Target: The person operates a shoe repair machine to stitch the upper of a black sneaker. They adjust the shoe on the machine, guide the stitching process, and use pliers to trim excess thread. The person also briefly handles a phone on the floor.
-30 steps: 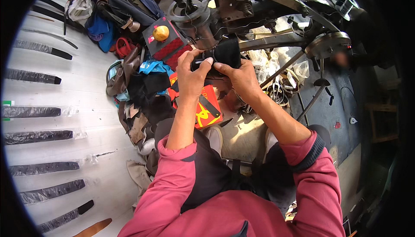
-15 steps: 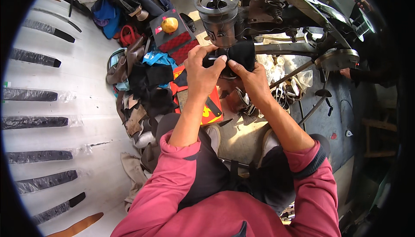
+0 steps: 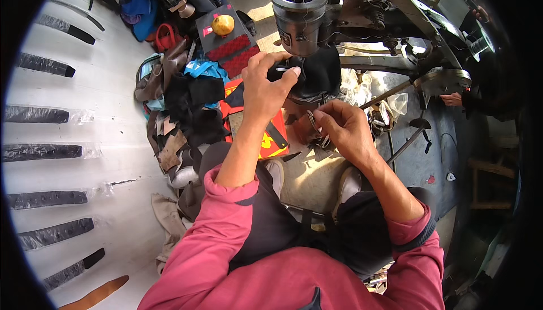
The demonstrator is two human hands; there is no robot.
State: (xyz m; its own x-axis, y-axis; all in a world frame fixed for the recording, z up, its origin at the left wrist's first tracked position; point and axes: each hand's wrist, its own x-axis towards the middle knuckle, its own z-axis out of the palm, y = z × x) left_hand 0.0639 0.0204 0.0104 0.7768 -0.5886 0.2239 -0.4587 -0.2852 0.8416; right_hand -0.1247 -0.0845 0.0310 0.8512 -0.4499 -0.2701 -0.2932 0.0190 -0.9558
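A black piece of soft material (image 3: 321,72), with a thin white strip near its left end, sits under the metal cylinder (image 3: 298,27) of a sewing machine. My left hand (image 3: 263,89) grips its left edge between thumb and fingers. Below and to the right of the piece is my right hand (image 3: 348,132), apart from it. Its thumb and fingers are pinched together around or beside a thin metal-looking loop; I cannot make out what this is.
The machine's dark arm (image 3: 367,10) and a round metal part (image 3: 447,81) extend right. A red-yellow box (image 3: 275,150), cloth and leather scraps (image 3: 201,98) and a round fruit (image 3: 223,25) on a dark box lie left. Another person's hand (image 3: 451,100) shows far right.
My right hand has let go of the black piece and moved down and right, fingers now pinched. The left hand still holds the piece. The view has shifted slightly.
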